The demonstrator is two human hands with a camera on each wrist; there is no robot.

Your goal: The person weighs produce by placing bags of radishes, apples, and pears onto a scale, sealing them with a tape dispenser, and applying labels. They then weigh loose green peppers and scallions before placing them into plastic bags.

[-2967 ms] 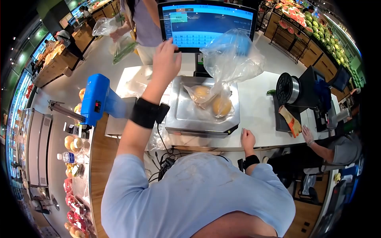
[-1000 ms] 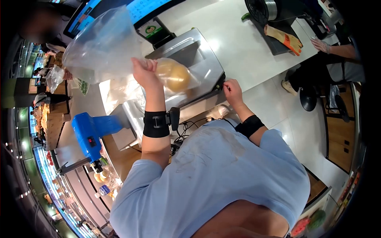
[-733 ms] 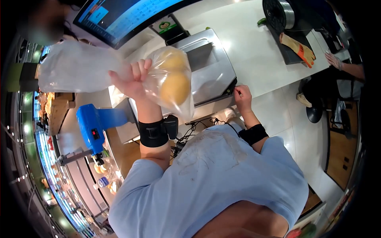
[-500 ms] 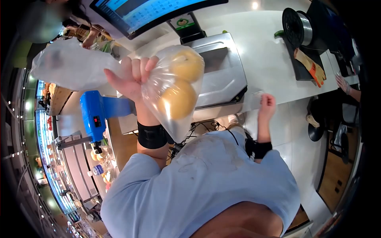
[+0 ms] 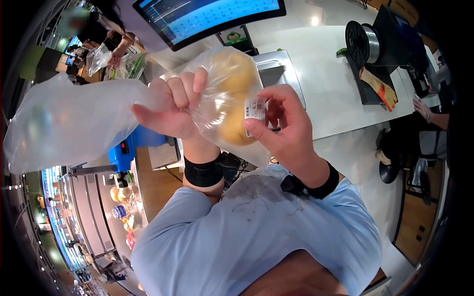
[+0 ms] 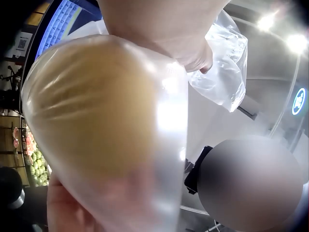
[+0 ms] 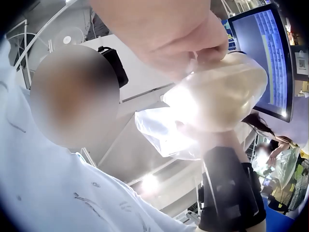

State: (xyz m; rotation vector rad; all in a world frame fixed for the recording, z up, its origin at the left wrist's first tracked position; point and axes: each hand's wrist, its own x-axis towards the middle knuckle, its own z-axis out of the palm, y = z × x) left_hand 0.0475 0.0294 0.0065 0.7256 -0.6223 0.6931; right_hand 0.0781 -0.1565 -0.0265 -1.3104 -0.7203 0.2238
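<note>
- The right hand was down by the counter edge half a second ago; it is now raised to chest height, thumb and forefinger pinching a small white price label.
- The label lies against the front of the clear plastic bag; whether it is already stuck down cannot be told.
- The left hand still grips the twisted neck of the bag in a closed fist, and has brought it nearer to the body than before.
- Two yellow fruits sit in the bottom of the bag, one above the other, just beside the left fingers.
- The bag's loose top billows out to the left, past the blue device.
- The bag hangs in the air, apart from the steel scale behind it and below the touchscreen.
- White counter shows between the scale and the wire spool; an orange glove lies near the counter's right edge.
</note>
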